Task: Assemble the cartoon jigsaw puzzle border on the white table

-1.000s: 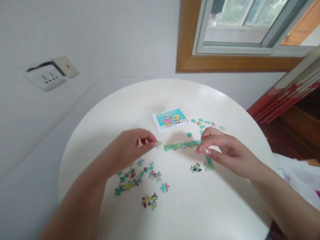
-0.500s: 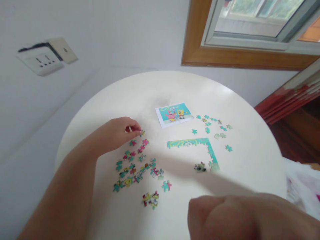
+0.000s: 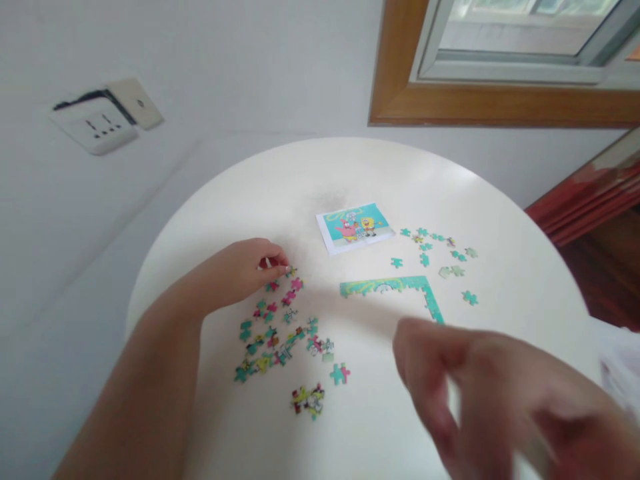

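My left hand (image 3: 240,270) rests on the round white table (image 3: 350,173) and pinches a small puzzle piece (image 3: 291,271) at the top of a scatter of loose pieces (image 3: 275,333). A joined teal border strip (image 3: 395,288) forms a corner in the middle of the table. My right hand (image 3: 480,393) is raised close to the camera, blurred, its fingers loosely curled; it covers the lower end of the border strip. Whether it holds anything is unclear. A small reference picture card (image 3: 355,227) lies behind the strip.
More loose teal pieces (image 3: 440,257) lie at the right of the card. A small joined cluster (image 3: 309,400) sits near the front. A wall socket (image 3: 97,123) is at the left, a wooden window frame (image 3: 500,107) behind, and red fabric (image 3: 590,200) at the right.
My right hand left the border strip, pulled back toward the camera as a fist, and now its fingers spread a little. My left hand drew away left with its piece to the loose pile.
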A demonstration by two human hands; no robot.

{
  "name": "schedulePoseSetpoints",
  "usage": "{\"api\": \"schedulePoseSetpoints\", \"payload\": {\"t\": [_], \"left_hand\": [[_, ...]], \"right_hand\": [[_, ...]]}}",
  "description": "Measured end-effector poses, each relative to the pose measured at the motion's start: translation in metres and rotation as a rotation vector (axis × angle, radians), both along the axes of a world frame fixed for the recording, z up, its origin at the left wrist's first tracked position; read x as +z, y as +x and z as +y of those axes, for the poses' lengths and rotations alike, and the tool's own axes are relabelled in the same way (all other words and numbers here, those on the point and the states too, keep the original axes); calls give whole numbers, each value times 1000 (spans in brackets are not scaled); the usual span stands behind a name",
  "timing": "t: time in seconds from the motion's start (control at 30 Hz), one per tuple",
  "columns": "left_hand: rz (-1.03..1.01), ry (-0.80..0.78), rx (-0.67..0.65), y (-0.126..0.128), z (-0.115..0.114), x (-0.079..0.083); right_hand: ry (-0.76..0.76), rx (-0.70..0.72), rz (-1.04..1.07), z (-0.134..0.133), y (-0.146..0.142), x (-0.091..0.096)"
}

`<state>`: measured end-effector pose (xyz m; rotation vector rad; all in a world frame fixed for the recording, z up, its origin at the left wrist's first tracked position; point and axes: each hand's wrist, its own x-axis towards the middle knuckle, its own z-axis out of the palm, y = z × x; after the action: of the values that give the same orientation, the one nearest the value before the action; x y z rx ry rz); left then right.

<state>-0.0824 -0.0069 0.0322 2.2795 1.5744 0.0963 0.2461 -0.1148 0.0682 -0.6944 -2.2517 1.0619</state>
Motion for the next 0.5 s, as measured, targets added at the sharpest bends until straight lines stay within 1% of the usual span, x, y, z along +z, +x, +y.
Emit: {"api": "schedulePoseSetpoints", "payload": {"t": [0.03, 0.07, 0.1, 0.13, 0.2, 0.27, 0.33, 0.5], "left_hand": [[1, -9, -7, 1, -1, 0], [6, -16, -9, 1, -1, 1], [12, -18, -5, 2, -2, 1], [17, -15, 2, 3, -2, 2], [22, -4, 14, 3, -3, 3], [20, 10, 29, 3, -3, 3], [14, 18, 42, 3, -3, 2], [-1, 33, 54, 3, -2, 2]], "right_hand": [[-35, -18, 7, 12, -3, -3], [-36, -60, -17, 23, -6, -8], [4, -132, -62, 34, -7, -15], [80, -175, -108, 43, -8, -22], [227, -215, -219, 56, -8, -37], [306, -207, -285, 63, -5, -48], [344, -187, -318, 66, -3, -55], [382, -202, -350, 69, -1, -60]]}}
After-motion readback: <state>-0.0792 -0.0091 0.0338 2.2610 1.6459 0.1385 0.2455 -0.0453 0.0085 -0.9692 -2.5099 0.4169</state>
